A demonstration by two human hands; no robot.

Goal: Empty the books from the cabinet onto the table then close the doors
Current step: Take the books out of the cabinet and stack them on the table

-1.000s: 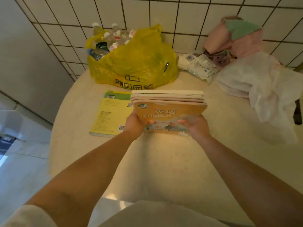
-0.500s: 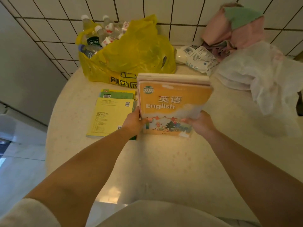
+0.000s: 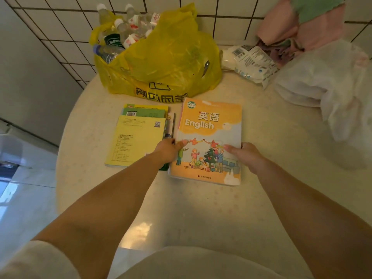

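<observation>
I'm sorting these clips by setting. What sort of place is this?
Probably a home, perhaps a kitchen or dining corner: a round table against a tiled wall, a yellow shopping bag of water bottles, and an English schoolbook.

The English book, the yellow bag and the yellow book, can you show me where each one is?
English book (image 3: 209, 125): head view, on the orange cover by the word English.
yellow bag (image 3: 171, 55): head view, on its crinkled front side.
yellow book (image 3: 136, 141): head view, on the middle of its back cover.
</observation>
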